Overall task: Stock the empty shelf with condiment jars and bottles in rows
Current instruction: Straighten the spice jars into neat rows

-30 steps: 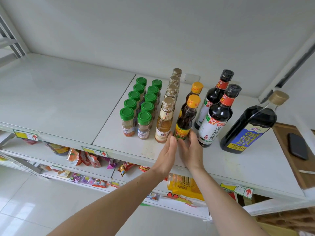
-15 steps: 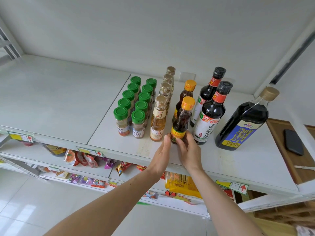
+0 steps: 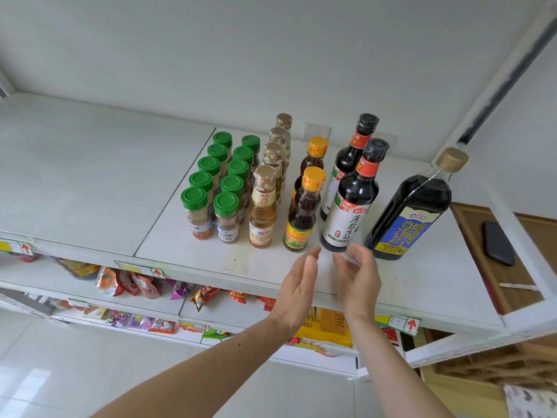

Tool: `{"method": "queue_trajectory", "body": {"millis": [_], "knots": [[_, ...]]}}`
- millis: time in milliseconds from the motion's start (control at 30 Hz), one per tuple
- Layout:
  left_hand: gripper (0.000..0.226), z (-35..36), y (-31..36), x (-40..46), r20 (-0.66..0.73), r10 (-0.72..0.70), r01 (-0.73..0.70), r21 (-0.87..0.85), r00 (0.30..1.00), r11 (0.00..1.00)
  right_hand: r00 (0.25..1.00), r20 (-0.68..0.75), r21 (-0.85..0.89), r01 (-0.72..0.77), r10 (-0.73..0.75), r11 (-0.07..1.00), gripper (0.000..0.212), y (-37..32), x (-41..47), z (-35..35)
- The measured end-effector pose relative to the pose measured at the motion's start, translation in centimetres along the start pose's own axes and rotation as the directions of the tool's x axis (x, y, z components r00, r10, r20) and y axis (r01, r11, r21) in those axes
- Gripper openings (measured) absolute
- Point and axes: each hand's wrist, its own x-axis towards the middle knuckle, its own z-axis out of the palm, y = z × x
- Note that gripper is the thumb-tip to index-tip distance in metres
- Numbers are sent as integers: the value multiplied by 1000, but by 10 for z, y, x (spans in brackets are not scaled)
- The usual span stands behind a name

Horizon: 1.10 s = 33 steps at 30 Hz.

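Note:
On the white shelf (image 3: 90,188) stand rows of condiments: two rows of green-capped spice jars (image 3: 224,188), a row of pale oil bottles with gold caps (image 3: 263,206), two yellow-capped sesame oil bottles (image 3: 303,212), two black-capped soy sauce bottles (image 3: 349,206) and one large dark bottle with a blue label (image 3: 410,212). My left hand (image 3: 300,282) and my right hand (image 3: 358,276) hover open just in front of the front soy sauce bottle, palms facing each other, holding nothing. Neither touches a bottle.
A black phone (image 3: 497,242) lies on a wooden surface (image 3: 482,267) to the right, past the white shelf post (image 3: 518,257). Snack packets (image 3: 132,282) fill the lower shelves. The left half of the top shelf is bare.
Both hands let go of the front yellow-capped bottle, drew back from it and moved right, now in front of the front soy sauce bottle. The camera view shifted slightly.

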Motion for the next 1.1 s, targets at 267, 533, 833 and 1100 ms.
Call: {"method": "queue_trajectory", "body": {"millis": [267, 533, 833, 1100], "knots": [[64, 22, 19, 47, 81, -87, 87, 2, 993, 996, 966, 256, -146, 12, 27, 989, 49, 10, 43, -4], [74, 21, 4, 50, 78, -8, 10, -22, 997, 1000, 965, 257, -111, 81, -50, 990, 44, 15, 43, -8], [72, 19, -1, 44, 70, -2, 5, -47, 998, 999, 960, 272, -78, 95, -70, 992, 46, 13, 34, -16], [52, 39, -1, 21, -199, 30, -42, -59, 980, 997, 976, 217, -24, 23, -17, 999, 42, 18, 24, -27]]}}
